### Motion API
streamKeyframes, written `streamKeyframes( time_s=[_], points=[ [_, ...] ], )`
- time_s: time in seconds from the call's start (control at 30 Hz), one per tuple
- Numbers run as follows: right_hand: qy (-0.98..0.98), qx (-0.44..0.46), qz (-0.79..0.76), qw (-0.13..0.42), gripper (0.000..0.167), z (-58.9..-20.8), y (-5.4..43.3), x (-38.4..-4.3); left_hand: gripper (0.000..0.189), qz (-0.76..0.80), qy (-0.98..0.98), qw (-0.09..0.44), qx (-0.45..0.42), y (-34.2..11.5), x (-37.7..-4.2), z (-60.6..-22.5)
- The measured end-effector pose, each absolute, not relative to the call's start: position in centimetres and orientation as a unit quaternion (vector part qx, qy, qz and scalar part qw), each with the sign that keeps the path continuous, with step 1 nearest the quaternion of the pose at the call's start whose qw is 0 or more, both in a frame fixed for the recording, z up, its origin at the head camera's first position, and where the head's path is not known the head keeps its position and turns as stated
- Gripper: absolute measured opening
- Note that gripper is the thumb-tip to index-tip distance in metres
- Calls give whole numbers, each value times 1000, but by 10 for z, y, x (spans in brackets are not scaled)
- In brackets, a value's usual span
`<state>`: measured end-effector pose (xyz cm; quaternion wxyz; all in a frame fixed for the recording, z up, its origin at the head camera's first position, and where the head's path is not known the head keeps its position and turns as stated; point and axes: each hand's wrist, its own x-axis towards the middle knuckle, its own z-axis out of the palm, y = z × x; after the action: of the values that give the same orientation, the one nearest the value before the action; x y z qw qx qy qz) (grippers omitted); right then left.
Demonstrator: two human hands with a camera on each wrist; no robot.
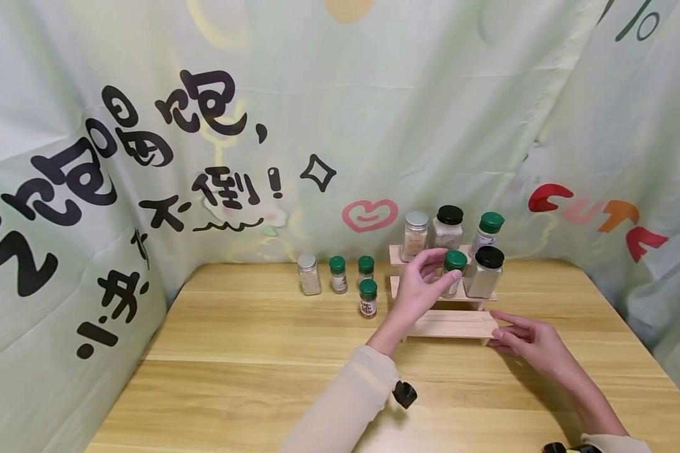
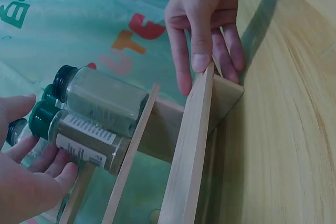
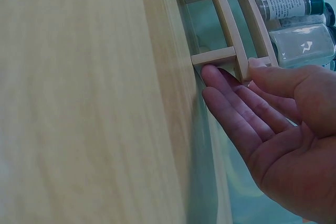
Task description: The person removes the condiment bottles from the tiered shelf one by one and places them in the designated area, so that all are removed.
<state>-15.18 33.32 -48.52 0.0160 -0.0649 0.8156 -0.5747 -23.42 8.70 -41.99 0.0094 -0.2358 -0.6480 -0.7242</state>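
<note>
A small wooden tiered rack stands on the table with jars on its two upper steps. My left hand is at the green-capped spice jar on the middle step. In the left wrist view its thumb and loosely spread fingers lie either side of the green cap. My right hand holds the right end of the bare lowest step, thumb against its edge and fingertips by the leg. Beside the green-capped jar stands a black-capped jar.
On the top step are a silver-capped jar, another black-capped jar and another green-capped jar. Left of the rack, several jars stand on the table, including a silver-capped one. A printed curtain hangs behind.
</note>
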Motion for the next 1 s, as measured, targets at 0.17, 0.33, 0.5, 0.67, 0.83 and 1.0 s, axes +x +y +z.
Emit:
streamKeyframes(
  time_s=[0.17, 0.33, 0.5, 0.67, 0.83, 1.0],
  points=[
    [815, -63, -575, 21, 49, -486, 334, -152, 42, -721, -654, 31, -227, 95, -237, -420],
    [814, -64, -577, 19, 49, -487, 334, -151, 40, -718, -659, 49, -219, 102, -237, -420],
    [813, -76, -578, 16, 49, -487, 335, -150, 36, -713, -664, 69, -212, 106, -236, -420],
    [815, -68, -575, 18, 49, -487, 334, -150, 33, -709, -669, 76, -209, 107, -236, -420],
    [815, -64, -576, 18, 49, -485, 333, -150, 34, -708, -670, 83, -209, 106, -235, -420],
    [816, -67, -574, 15, 48, -483, 332, -152, 33, -715, -662, 81, -210, 101, -235, -421]
  ],
)
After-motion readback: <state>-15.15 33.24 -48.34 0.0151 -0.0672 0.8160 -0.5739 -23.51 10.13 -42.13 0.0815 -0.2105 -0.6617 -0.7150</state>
